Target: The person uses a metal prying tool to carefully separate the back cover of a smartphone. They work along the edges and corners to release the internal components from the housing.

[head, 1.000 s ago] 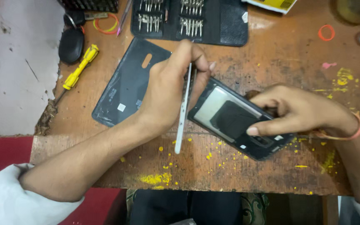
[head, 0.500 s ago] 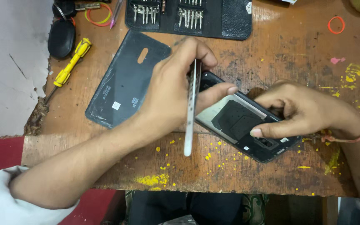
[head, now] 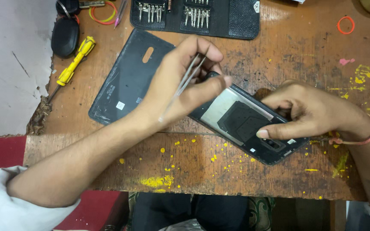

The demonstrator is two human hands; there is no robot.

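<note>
Head view: left hand (head: 180, 85) closed round metal tweezers (head: 185, 81), now swung from near-upright to slanting, tips up near fingertips at top end of opened phone (head: 245, 122). Right hand (head: 309, 113) pinching phone's lower edge, thumb pressed on frame by camera cutout, pinning it flat on wooden table (head: 236, 171). Phone turned more diagonal than half a second ago. Removed back cover (head: 127, 79) lying just left, partly under left wrist. Yellow screwdriver (head: 76, 60) and bit case (head: 198, 15) untouched. Probably tool being repositioned, not yet working inside.

Opened dark phone (head: 245, 122) flat and slanted on the wooden table; slim metal tweezers (head: 184, 83) above its upper end.
</note>
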